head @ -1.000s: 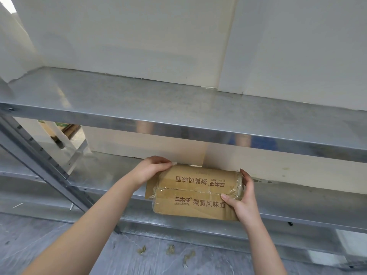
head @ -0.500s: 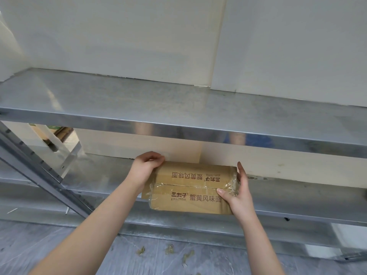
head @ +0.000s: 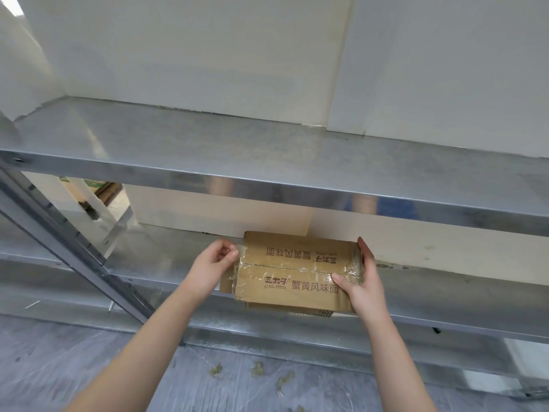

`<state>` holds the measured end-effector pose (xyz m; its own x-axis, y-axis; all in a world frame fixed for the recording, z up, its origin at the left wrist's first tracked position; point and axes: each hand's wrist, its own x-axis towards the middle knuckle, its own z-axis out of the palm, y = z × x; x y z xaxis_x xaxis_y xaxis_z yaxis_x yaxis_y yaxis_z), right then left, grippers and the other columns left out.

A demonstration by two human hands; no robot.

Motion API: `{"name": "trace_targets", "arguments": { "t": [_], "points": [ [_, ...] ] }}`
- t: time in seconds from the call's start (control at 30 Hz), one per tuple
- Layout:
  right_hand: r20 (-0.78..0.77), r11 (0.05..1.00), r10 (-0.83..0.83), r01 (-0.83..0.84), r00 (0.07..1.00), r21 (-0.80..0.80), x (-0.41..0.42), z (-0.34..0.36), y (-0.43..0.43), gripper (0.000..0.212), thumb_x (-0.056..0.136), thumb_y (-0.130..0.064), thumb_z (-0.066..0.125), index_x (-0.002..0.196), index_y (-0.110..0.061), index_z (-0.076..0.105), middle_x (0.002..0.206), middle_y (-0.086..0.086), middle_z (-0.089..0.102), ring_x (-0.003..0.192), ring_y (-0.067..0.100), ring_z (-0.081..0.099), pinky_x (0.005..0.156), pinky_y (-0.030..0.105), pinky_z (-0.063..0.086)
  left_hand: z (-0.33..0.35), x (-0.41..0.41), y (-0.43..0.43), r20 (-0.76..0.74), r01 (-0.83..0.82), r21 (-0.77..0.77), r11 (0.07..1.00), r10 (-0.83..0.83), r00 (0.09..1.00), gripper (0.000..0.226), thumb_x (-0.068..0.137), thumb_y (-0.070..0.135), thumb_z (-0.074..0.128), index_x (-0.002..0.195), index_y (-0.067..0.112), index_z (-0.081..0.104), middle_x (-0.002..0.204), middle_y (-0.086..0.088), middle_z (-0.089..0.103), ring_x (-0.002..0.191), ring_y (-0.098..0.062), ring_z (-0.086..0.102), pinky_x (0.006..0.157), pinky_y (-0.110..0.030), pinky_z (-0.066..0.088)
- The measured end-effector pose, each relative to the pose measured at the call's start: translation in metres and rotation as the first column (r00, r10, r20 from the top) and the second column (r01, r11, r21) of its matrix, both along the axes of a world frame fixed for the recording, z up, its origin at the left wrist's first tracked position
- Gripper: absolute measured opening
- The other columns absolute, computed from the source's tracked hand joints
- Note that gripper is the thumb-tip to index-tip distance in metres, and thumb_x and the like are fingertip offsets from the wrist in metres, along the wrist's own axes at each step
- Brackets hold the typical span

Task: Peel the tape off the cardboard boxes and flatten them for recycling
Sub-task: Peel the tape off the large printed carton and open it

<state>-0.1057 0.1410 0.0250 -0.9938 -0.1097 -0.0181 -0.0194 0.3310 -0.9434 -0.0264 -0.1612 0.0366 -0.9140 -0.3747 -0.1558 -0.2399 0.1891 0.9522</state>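
While left hand [head: 212, 264] pinches clear tape [head: 234, 257] and right hand [head: 361, 282] grips box [head: 294, 270], hard tug could rip tape, slide box off shelf [head: 445, 298].

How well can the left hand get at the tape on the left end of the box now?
Probably well: the left hand is already at the left end of the box, fingers pinching clear tape; nothing lies between.
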Motion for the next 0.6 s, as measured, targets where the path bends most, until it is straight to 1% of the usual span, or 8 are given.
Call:
{"name": "trace_targets", "arguments": {
  "t": [0.13, 0.2, 0.27, 0.3, 0.37, 0.47, 0.57, 0.6],
  "points": [
    [0.013, 1.0, 0.001, -0.001, 1.0, 0.0, 0.0, -0.001, 0.0, 0.091, 0.077, -0.007, 0.079, 0.137, -0.055, 0.03, 0.14, -0.015, 0.044, 0.132, 0.014, 0.044, 0.111, 0.035, 0.035, -0.002, -0.005, 0.008, 0.044, -0.037, 0.017, 0.999, 0.036, 0.998, 0.017, 0.096, 0.014, 0.057, 0.112, 0.017, 0.057, 0.093, -0.005, 0.058, 0.085, -0.019, 0.057, 0.079, -0.028, 0.051],
    [0.011, 1.0, -0.001, 0.001, 1.0, -0.002, -0.001, -0.002, 0.0, 0.091, 0.077, -0.008, 0.08, 0.137, -0.054, 0.03, 0.14, -0.014, 0.044, 0.132, 0.014, 0.044, 0.11, 0.034, 0.036, 0.001, -0.005, 0.008, 0.016, -0.019, -0.032, 0.999, 0.019, 1.0, 0.029, 0.095, 0.01, 0.057, 0.12, 0.025, 0.054, 0.097, -0.008, 0.054, 0.083, -0.016, 0.055, 0.071, -0.016, 0.051],
    [0.0, 1.0, -0.003, 0.003, 1.0, 0.0, -0.001, -0.003, 0.0, 0.091, 0.076, -0.007, 0.08, 0.137, -0.054, 0.03, 0.141, -0.014, 0.044, 0.133, 0.015, 0.044, 0.111, 0.036, 0.036, 0.003, -0.004, 0.009, -0.009, -0.012, -0.142, 0.99, 0.011, 1.0, 0.026, 0.094, 0.008, 0.058, 0.114, 0.025, 0.06, 0.108, -0.008, 0.048, 0.087, -0.013, 0.051, 0.066, -0.006, 0.046],
    [-0.004, 1.0, -0.002, 0.002, 1.0, 0.002, -0.002, -0.003, 0.0, 0.092, 0.076, -0.007, 0.08, 0.136, -0.055, 0.03, 0.141, -0.013, 0.044, 0.133, 0.015, 0.044, 0.112, 0.038, 0.036, 0.003, -0.003, 0.009, -0.007, -0.032, -0.175, 0.984, 0.031, 0.999, 0.022, 0.093, 0.01, 0.061, 0.108, 0.025, 0.063, 0.116, -0.006, 0.043, 0.095, -0.013, 0.05, 0.07, -0.005, 0.045],
    [-0.006, 1.0, -0.002, 0.002, 1.0, 0.004, -0.002, -0.004, 0.001, 0.092, 0.076, -0.008, 0.081, 0.135, -0.057, 0.03, 0.141, -0.012, 0.045, 0.131, 0.014, 0.045, 0.111, 0.038, 0.037, 0.002, -0.002, 0.008, 0.005, -0.078, -0.183, 0.98, 0.08, 0.997, 0.012, 0.089, 0.014, 0.067, 0.098, 0.022, 0.067, 0.125, -0.005, 0.039, 0.109, -0.018, 0.046, 0.086, -0.012, 0.046],
    [-0.004, 1.0, -0.001, 0.001, 1.0, -0.016, -0.001, -0.001, 0.001, 0.091, 0.076, -0.006, 0.08, 0.136, -0.053, 0.031, 0.138, -0.011, 0.046, 0.126, 0.012, 0.046, 0.107, 0.033, 0.037, 0.001, 0.005, 0.011, -0.005, -0.055, -0.089, 0.994, 0.055, 0.998, 0.008, 0.094, 0.018, 0.061, 0.1, 0.014, 0.066, 0.119, -0.009, 0.05, 0.098, -0.014, 0.053, 0.073, -0.009, 0.049],
    [-0.01, 0.999, 0.0, 0.0, 1.0, -0.04, 0.0, 0.001, -0.001, 0.085, 0.076, -0.004, 0.08, 0.137, -0.043, 0.035, 0.134, -0.01, 0.048, 0.123, 0.012, 0.047, 0.103, 0.03, 0.037, 0.0, 0.008, 0.015, -0.037, -0.05, -0.128, 0.991, 0.046, 0.998, 0.003, 0.092, 0.022, 0.063, 0.093, 0.019, 0.063, 0.099, -0.003, 0.065, 0.088, -0.014, 0.061, 0.086, -0.032, 0.054],
    [-0.012, 0.999, 0.006, -0.006, 1.0, -0.04, 0.0, 0.001, -0.001, 0.082, 0.076, -0.005, 0.08, 0.137, -0.04, 0.037, 0.134, -0.01, 0.048, 0.124, 0.013, 0.047, 0.103, 0.029, 0.036, 0.001, 0.008, 0.016, -0.041, -0.045, -0.158, 0.986, 0.039, 0.998, 0.004, 0.092, 0.02, 0.064, 0.089, 0.019, 0.06, 0.093, -0.002, 0.066, 0.081, -0.014, 0.061, 0.085, -0.038, 0.054]
  ]
}}
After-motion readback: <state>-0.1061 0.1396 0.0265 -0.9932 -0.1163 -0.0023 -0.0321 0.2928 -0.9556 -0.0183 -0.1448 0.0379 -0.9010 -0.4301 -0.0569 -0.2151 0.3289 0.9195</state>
